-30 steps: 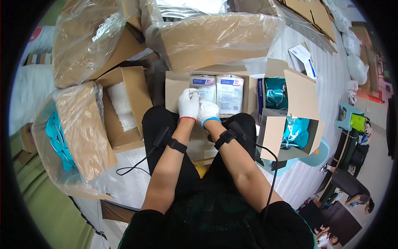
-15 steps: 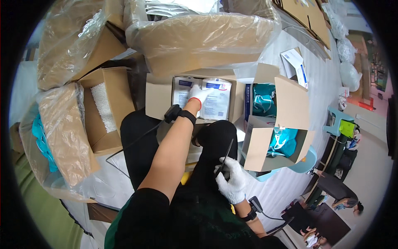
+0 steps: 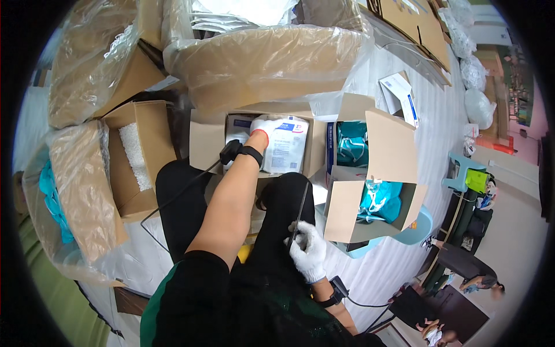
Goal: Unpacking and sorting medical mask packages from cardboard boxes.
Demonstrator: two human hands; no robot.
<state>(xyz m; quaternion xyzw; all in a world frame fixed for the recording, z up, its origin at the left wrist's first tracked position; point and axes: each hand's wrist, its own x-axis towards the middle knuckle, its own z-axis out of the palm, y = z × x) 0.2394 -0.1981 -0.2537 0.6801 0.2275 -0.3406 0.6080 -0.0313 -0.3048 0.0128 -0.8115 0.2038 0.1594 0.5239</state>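
Note:
In a white glove with a red cuff, my left hand (image 3: 261, 126) is inside the middle cardboard box (image 3: 208, 136). Its fingers close at the upper left edge of a white printed packet (image 3: 286, 147); the fingertips are partly hidden. A second white packet (image 3: 238, 126) lies to the left, mostly covered by my hand and wrist. Near my right thigh, my gloved right hand (image 3: 309, 251) is closed around a long, thin, dark tool (image 3: 299, 217) that points up and away. Its exact kind cannot be made out.
At right stand two open boxes of teal bagged items (image 3: 352, 141) (image 3: 381, 199). An open box with white granular contents (image 3: 134, 156) sits left. Beyond is a large plastic-lined carton (image 3: 266, 63). A blue stool (image 3: 458, 172) and two people are farther right.
My left hand has moved slightly farther and its fingers have drawn together at the right-hand packet's edge. My right hand still holds the dark tool. The whole view has shifted a little.

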